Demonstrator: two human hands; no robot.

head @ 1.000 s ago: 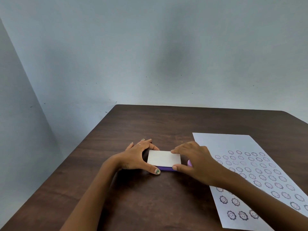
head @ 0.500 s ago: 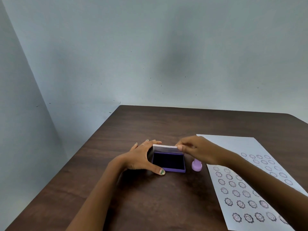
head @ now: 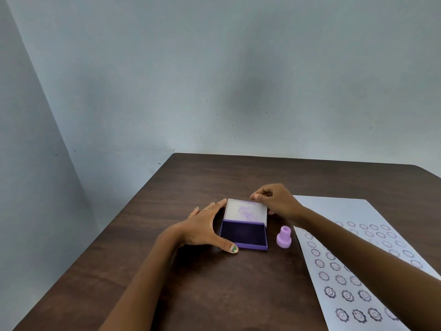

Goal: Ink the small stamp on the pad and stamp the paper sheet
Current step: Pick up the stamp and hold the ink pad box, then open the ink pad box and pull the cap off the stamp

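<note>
At frame centre, on dark wooden table (head: 238, 177): one purple ink pad (head: 243, 236), case open, dark inked surface exposed inside shallow tray. White lid (head: 245, 211) tilted up behind, faint purple smear on inner face. Left hand (head: 204, 229) spread flat against tray's left side, thumb at front corner, gripping nothing closed. Right hand (head: 272, 199) pinching lid's far top edge between thumb and fingertips. Just right of tray, apart from it: one small lilac stamp (head: 284, 240), upright, untouched. Lower right of frame: one paper sheet (head: 334, 211), rows of round smiley prints, partly hidden under right forearm.
</note>
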